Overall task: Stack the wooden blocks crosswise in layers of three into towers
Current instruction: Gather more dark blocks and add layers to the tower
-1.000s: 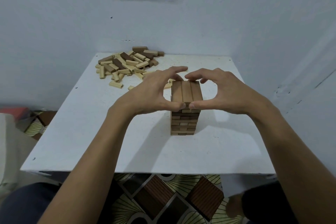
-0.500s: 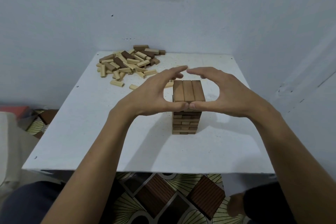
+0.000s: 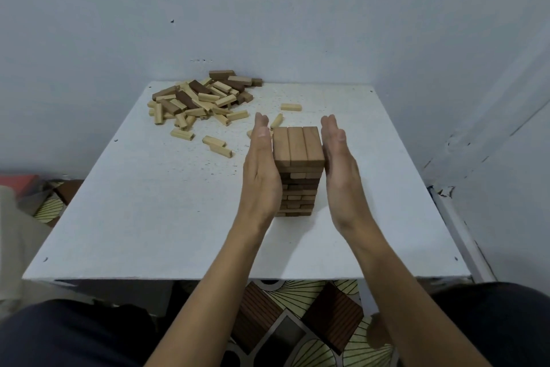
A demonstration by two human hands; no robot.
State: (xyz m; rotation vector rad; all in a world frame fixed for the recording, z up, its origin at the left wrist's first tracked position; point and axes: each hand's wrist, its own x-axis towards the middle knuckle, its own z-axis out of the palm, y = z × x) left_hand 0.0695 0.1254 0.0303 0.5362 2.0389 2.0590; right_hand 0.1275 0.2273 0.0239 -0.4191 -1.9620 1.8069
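Observation:
A tower of wooden blocks (image 3: 298,158) stands in the middle of the white table (image 3: 148,217), several crosswise layers high, topped by three brown blocks side by side. My left hand (image 3: 262,173) lies flat against the tower's left side, fingers straight and pointing away from me. My right hand (image 3: 339,170) lies flat at the tower's right side in the same way. Neither hand holds a block. A pile of loose light and dark blocks (image 3: 202,98) lies at the far left of the table.
Several stray light blocks lie between pile and tower, one (image 3: 291,107) behind the tower and two (image 3: 217,146) to its left. Walls close in behind and to the right of the table. A patterned floor (image 3: 297,322) shows below the near table edge.
Both hands turned from cupping the tower's top with curved fingers and thumbs to flat palms against its left and right sides. The tower stays in place.

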